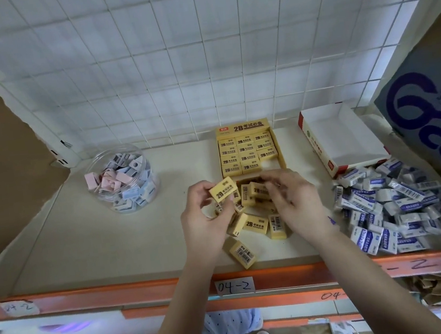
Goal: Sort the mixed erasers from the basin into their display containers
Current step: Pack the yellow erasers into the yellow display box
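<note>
**A:** In the head view, what is held in the left hand [204,224]?

**B:** A yellow eraser [224,192] marked 2B is pinched between the thumb and the curled fingers. It is held tilted, just above a heap of loose yellow erasers [256,222] on the shelf [113,249].

**A:** And how is the right hand [296,202] placed?

**B:** It is lowered over the far side of the same heap with the fingers bent down. The fingertips are blurred, so it cannot be told whether anything is gripped.

**A:** Where are the containers found?

**B:** A yellow display box [242,128] is set just behind the heap, and rows of matching erasers are packed flat in it. To its right, an open white box with red edges [343,135] is seen. A pile of white-and-blue erasers [391,207] is spread on the shelf in front of that box. Well to the left, a clear round jar [149,175] is filled with pink and pale blue erasers.

**A:** What is shown at the front edge?

**B:** An orange rail [91,296] is seen, and a paper label [234,286] reading 04-2 is stuck to it.
</note>
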Available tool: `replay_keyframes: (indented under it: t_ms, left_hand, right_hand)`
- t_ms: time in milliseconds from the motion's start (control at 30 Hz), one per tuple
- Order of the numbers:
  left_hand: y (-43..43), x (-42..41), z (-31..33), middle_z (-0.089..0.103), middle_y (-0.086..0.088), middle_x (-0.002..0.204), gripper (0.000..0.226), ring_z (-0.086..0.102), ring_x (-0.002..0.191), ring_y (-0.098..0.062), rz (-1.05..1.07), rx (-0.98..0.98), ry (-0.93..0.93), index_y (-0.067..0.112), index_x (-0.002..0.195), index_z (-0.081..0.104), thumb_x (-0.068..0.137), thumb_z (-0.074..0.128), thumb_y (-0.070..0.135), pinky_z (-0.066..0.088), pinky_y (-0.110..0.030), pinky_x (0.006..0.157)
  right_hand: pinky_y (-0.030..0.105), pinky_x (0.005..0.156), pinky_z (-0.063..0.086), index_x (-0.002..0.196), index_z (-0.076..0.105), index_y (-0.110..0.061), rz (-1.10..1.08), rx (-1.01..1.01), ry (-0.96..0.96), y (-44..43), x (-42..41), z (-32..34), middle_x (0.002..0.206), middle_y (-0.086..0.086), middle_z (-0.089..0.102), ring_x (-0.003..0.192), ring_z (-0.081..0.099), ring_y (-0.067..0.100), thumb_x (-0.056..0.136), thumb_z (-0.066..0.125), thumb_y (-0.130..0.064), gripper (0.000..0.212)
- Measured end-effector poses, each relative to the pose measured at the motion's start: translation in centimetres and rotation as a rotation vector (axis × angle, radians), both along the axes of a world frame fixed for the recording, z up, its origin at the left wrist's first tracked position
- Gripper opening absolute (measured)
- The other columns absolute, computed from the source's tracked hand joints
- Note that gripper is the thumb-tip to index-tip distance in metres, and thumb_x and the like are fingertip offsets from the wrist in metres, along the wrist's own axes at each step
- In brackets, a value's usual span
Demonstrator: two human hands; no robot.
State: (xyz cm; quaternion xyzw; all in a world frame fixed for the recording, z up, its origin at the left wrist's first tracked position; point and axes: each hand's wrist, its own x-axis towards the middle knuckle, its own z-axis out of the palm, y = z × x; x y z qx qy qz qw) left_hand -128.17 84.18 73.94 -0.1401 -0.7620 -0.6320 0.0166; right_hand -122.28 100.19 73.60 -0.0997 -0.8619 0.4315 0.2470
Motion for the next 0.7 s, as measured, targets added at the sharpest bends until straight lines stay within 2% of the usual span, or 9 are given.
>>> replay_keyframes:
  t_ms: [100,167,233,300,400,500,533,600,700]
  left_hand:
    - [-0.1,-0.3,-0.1,0.066,0.022,0.092,0.032,0.060,0.090,-0.004,-0.035,-0.079,0.000,0.032,0.092,0.053,0.079,0.072,0.010,0.047,-0.027,0.084]
    - [0.1,-0.1,0.0,0.066,0.015,0.093,0.032,0.060,0.088,-0.001,-0.089,-0.127,0.034,0.030,0.093,0.054,0.077,0.073,0.010,0.044,-0.016,0.081]
    - [0.3,0.1,0.0,0.065,0.008,0.096,0.034,0.057,0.089,0.004,-0.111,-0.174,0.066,0.033,0.093,0.054,0.076,0.074,0.011,0.038,-0.004,0.077]
    - [0.3,0.1,0.1,0.062,0.009,0.098,0.040,0.054,0.092,0.009,-0.102,-0.204,0.071,0.041,0.095,0.054,0.076,0.075,0.013,0.036,-0.001,0.077]
    - [0.5,0.0,1.0,0.056,0.027,0.094,0.042,0.054,0.093,0.004,-0.106,-0.253,0.120,0.045,0.101,0.060,0.076,0.075,0.015,0.040,-0.007,0.080]
    - [1.4,-1.3,2.8,0.051,0.041,0.087,0.033,0.055,0.099,-0.007,-0.165,-0.340,0.196,0.027,0.107,0.067,0.077,0.074,0.014,0.044,-0.021,0.084]
    - [1.7,-2.2,3.5,0.050,0.038,0.092,0.033,0.054,0.102,-0.008,-0.195,-0.391,0.208,0.024,0.109,0.066,0.078,0.073,0.015,0.042,-0.024,0.088]
    - [2.2,-4.4,4.4,0.057,0.021,0.105,0.034,0.051,0.107,-0.008,-0.241,-0.512,0.214,0.022,0.114,0.062,0.081,0.071,0.019,0.038,-0.025,0.096]
    - [2.7,-7.4,5.1,0.061,0.006,0.121,0.037,0.049,0.105,-0.004,-0.327,-0.668,0.213,0.021,0.117,0.061,0.082,0.071,0.022,0.036,-0.025,0.099]
  right_hand:
    - [0.026,0.086,0.048,0.119,0.064,-0.010,-0.009,0.216,-0.104,-0.2,-0.4,-0.8,0.112,0.004,0.065,0.102,0.059,0.021,0.082,0.069,-0.013,0.038]
    - [0.033,0.086,0.051,0.118,0.065,-0.008,-0.008,0.262,-0.122,-0.3,-0.6,-1.0,0.108,0.006,0.067,0.100,0.060,0.026,0.078,0.072,-0.011,0.041]
    - [0.028,0.088,0.047,0.116,0.066,-0.008,-0.010,0.229,-0.131,-0.3,-0.6,-0.7,0.109,0.006,0.066,0.103,0.059,0.026,0.077,0.071,-0.006,0.039]
    - [0.019,0.088,0.040,0.114,0.067,-0.008,-0.007,0.188,-0.127,-0.2,-0.5,-0.3,0.111,0.005,0.065,0.103,0.059,0.022,0.077,0.070,-0.001,0.038]
    - [0.013,0.087,0.041,0.114,0.066,-0.009,-0.015,0.175,-0.102,0.2,-0.7,1.1,0.113,0.003,0.063,0.099,0.059,0.014,0.078,0.069,-0.001,0.037]
    - [0.020,0.086,0.048,0.118,0.064,-0.014,-0.061,0.175,-0.147,2.0,-1.9,3.1,0.116,-0.001,0.062,0.096,0.061,0.013,0.083,0.068,-0.010,0.035]
    - [0.024,0.085,0.050,0.118,0.064,-0.015,-0.074,0.189,-0.155,2.8,-2.6,3.7,0.115,0.000,0.063,0.096,0.062,0.015,0.084,0.068,-0.012,0.034]
    - [0.021,0.085,0.046,0.115,0.065,-0.015,-0.075,0.253,-0.198,4.2,-3.9,4.5,0.113,0.002,0.064,0.098,0.062,0.017,0.083,0.069,-0.015,0.032]
    - [0.021,0.085,0.042,0.112,0.066,-0.012,0.014,0.376,-0.414,5.6,-5.8,5.2,0.113,0.006,0.065,0.102,0.059,0.019,0.081,0.070,-0.016,0.032]
